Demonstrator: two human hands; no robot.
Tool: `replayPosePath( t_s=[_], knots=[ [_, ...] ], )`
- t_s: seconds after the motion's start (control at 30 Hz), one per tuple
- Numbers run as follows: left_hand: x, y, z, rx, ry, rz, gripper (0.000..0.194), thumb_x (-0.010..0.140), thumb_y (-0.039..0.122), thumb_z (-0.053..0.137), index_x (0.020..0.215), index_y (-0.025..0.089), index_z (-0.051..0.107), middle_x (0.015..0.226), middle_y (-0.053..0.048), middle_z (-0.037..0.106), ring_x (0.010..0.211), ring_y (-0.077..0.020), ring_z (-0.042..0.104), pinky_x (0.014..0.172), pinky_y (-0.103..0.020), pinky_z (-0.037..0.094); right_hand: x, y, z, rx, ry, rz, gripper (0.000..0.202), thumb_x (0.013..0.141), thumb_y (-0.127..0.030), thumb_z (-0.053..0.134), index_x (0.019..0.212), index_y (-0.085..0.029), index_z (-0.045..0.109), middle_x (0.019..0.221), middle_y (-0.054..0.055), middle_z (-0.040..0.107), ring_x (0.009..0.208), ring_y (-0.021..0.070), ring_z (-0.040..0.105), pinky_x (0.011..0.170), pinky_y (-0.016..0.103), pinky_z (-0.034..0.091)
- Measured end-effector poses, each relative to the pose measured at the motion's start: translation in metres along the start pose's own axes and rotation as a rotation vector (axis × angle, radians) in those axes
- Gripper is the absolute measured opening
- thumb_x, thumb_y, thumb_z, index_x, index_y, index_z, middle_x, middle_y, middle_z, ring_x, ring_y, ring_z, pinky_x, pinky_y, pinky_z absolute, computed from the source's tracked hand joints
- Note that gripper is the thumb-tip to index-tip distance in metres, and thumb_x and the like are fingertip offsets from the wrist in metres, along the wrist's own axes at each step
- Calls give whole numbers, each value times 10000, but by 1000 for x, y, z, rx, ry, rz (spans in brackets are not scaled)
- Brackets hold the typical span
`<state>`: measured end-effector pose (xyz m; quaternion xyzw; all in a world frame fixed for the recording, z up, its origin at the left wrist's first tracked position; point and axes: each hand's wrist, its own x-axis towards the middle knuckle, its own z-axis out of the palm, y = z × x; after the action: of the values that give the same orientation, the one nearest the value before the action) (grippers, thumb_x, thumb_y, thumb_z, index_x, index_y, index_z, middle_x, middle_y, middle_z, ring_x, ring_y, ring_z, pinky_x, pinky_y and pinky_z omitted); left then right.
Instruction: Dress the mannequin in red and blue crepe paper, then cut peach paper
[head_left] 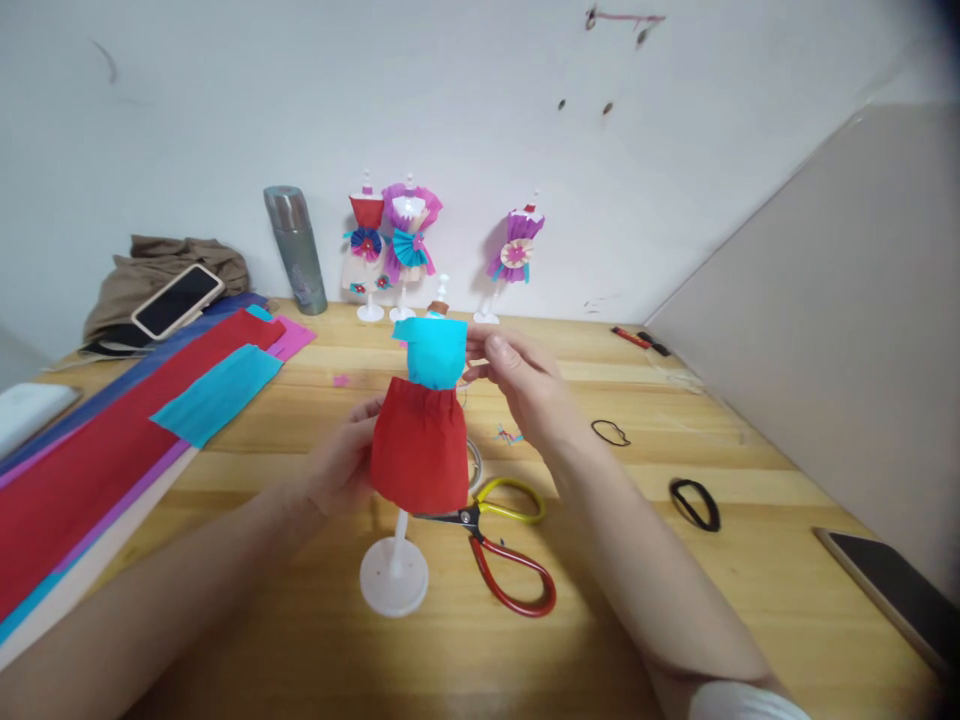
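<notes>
Near the middle of the frame, a dressed mannequin (420,440) is leaning slightly to the right, wearing a turquoise top (436,353) and a gathered red skirt (420,450) above a round white base (394,577). The left hand (349,455) is reaching behind the skirt's left side; its fingertips are hiding there, so I cannot tell whether they are gripping. At the top's right edge, the right hand (525,385) is curling its fingers, with the thumb lying close to them; whether they are pinching the material, I cannot tell. Just right of the base, scissors (469,517) with one yellow and one red handle are lying on the wooden table (600,640), the blades partly disappearing behind the skirt. Long colored strips (112,455) are covering the left side, and a flask (296,250) is standing at the upper left.
</notes>
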<state>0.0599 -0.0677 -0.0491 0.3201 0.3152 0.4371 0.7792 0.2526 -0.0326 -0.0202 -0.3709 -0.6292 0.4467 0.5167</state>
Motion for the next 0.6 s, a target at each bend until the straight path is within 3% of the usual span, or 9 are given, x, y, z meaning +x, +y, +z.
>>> replayPosePath(
  t_s=[0.1, 0.23, 0.47, 0.6],
  knots=[
    [0, -5, 1, -1, -15, -51, 374, 549, 337, 880, 846, 148, 753, 826, -33, 771, 714, -180, 695, 681, -288, 562, 2, 8, 3, 182, -89, 63, 531, 833, -694, 545, 989, -226, 743, 1070, 90, 738, 1025, 264, 665, 854, 401, 508],
    [1, -13, 1, -29, -56, -91, 404, 518, 372, 892, 826, 159, 741, 828, -28, 774, 737, -182, 711, 678, -267, 568, 3, 9, 8, 380, -108, 160, 528, 756, -711, 639, 924, -222, 746, 1037, 92, 746, 1012, 283, 665, 854, 420, 507],
    [-3, -24, 0, -55, -19, -127, 164, 699, 206, 775, 857, 180, 741, 850, 0, 781, 753, -141, 712, 694, -235, 555, -1, 1, 10, 489, -76, 254, 470, 644, -614, 797, 901, -223, 752, 997, 55, 742, 937, 237, 667, 802, 359, 514],
    [-6, -22, 4, -57, 9, -126, 91, 830, 170, 673, 885, 197, 740, 856, 3, 782, 751, -125, 709, 699, -235, 555, -1, -2, 10, 490, -67, 243, 431, 684, -608, 768, 865, -217, 756, 930, 51, 739, 885, 230, 673, 744, 348, 523]
  ],
)
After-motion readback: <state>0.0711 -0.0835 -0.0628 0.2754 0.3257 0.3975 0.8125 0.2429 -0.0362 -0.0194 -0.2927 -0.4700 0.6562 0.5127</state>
